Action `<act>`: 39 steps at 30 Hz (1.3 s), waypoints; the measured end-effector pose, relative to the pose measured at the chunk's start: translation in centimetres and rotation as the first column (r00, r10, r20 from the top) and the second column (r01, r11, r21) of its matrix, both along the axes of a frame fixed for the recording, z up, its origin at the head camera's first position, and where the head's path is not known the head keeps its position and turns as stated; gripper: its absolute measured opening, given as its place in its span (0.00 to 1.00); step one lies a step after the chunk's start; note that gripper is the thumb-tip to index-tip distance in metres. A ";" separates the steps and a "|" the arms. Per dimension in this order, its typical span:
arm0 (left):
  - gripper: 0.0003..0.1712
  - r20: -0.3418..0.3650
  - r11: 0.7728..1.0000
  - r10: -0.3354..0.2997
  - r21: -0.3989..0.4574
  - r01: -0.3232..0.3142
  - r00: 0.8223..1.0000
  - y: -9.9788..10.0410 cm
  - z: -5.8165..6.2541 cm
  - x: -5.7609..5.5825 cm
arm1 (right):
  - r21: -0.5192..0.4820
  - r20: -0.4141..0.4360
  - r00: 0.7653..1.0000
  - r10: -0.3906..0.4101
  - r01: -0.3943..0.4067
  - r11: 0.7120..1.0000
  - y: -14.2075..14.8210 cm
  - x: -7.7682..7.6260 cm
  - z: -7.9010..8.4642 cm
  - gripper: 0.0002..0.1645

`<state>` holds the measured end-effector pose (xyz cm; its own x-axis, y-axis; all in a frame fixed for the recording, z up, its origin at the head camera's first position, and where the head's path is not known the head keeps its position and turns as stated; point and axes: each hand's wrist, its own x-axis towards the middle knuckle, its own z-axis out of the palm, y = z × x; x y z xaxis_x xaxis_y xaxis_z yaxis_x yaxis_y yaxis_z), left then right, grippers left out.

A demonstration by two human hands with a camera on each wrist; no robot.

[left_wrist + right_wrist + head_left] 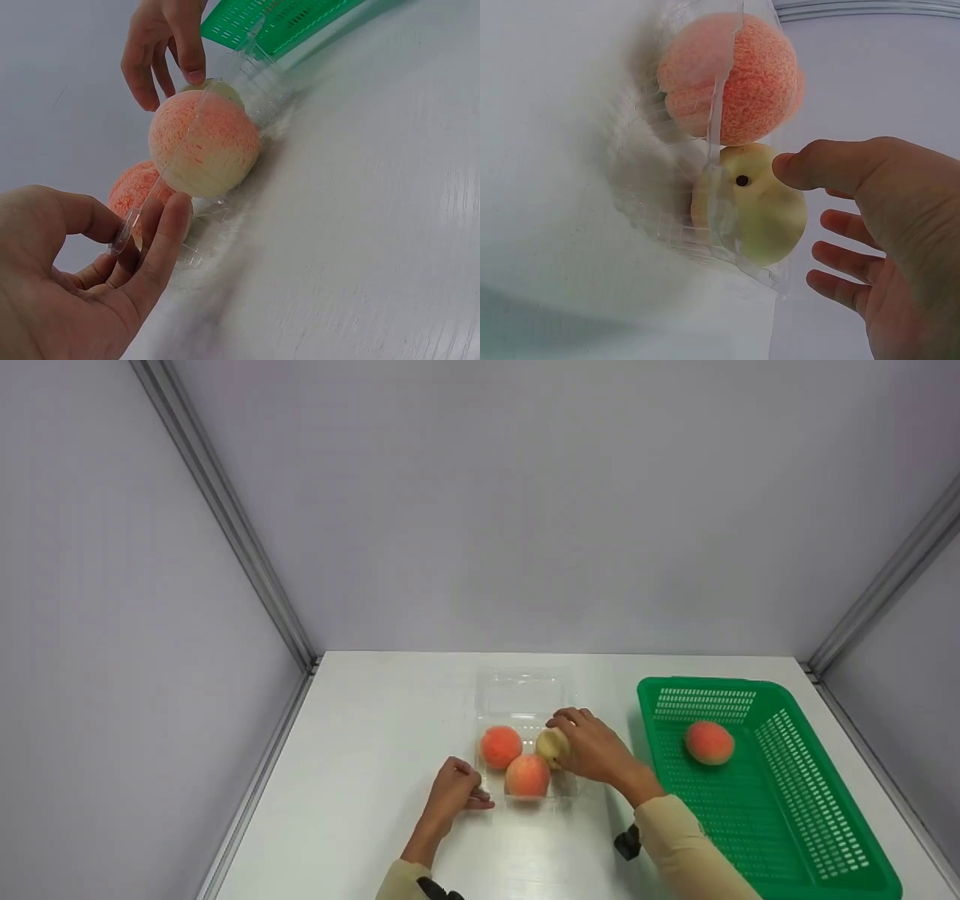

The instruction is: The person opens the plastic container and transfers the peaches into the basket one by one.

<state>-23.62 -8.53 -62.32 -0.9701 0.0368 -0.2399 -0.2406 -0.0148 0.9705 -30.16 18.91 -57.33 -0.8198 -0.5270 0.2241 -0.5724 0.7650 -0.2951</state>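
Note:
A clear plastic clamshell box [523,684] lies with its lid laid back on the white table. Inside its tray sit two orange-pink peaches [500,747] and a pale yellow-green fruit [761,210] with a dark spot. My left hand [453,791] pinches the front left edge of the tray [127,232] between thumb and fingers. Over the yellow-green fruit is my right hand [594,746], its thumb tip right at the skin. In the right wrist view its other fingers [847,259] are loosely bent and spread, with a gap between them and the fruit.
To the right stands a green plastic basket [757,817] with perforated sides, holding one more peach [709,742]. Grey walls [555,510] with metal corner rails enclose the white table [360,735] on the left, back and right.

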 end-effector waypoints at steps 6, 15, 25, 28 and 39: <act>0.11 -0.003 1.000 -0.002 -0.029 0.002 1.000 0.0 0.0 -0.1 | 0.027 0.018 1.000 0.001 -0.001 1.000 -0.3 0.1 -0.3 0.32; 0.12 0.006 0.999 -0.004 -0.051 0.004 1.000 0.1 0.0 -0.1 | 0.039 -0.018 0.999 0.038 -0.037 0.999 -0.6 0.0 -0.8 0.32; 0.09 -0.004 0.999 0.002 -0.035 -0.002 1.000 0.1 0.3 0.0 | 0.072 -0.030 0.998 0.062 -0.060 0.996 -0.7 0.1 -1.1 0.30; 0.10 -0.001 1.000 0.001 -0.031 -0.001 1.000 0.2 0.3 0.1 | 0.076 -0.027 0.998 0.060 -0.057 0.995 -0.7 0.2 -1.1 0.28; 0.10 0.009 1.000 0.007 -0.011 -0.007 1.000 0.2 0.2 0.1 | 0.081 0.003 0.999 0.054 -0.054 0.995 -0.9 0.3 -1.1 0.28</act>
<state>-23.54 -8.33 -62.07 -0.9682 0.0276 -0.2488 -0.2490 -0.0054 0.9685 -29.83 18.00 -58.43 -0.7897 -0.5871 0.1781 -0.6135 0.7541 -0.2344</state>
